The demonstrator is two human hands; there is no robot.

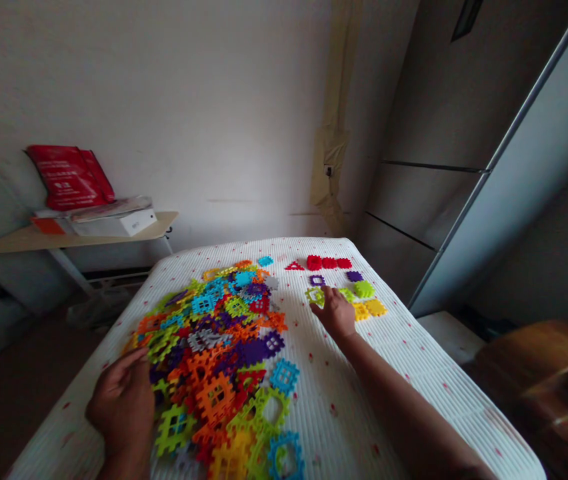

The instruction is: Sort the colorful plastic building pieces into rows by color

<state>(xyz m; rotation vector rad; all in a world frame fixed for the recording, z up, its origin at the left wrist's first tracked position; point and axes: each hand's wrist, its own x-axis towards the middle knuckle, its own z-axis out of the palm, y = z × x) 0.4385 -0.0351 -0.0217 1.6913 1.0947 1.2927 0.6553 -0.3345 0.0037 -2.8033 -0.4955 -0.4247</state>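
Observation:
A heap of interlocking plastic tiles (214, 360) in many colours covers the left half of the cloth. At the heap's left edge is my left hand (127, 397), its fingers curled together; whatever is in them, if anything, is hidden. Farther out, my right hand (337, 312) reaches over the sorted tiles with thumb and fingers apart. Just beyond its fingertips lies a light green square frame tile (314, 295). Another green tile (364, 289) and yellow tiles (376, 307) are to its right. Behind them are purple tiles (355, 276) and a row of red tiles (329, 263).
A white dotted cloth (324, 420) covers the table. One blue tile (265, 261) lies at the far side. To the left, a shelf (14, 240) holds a white box (114, 223) and a red bag (69, 177). A tall cabinet (414, 167) stands at right.

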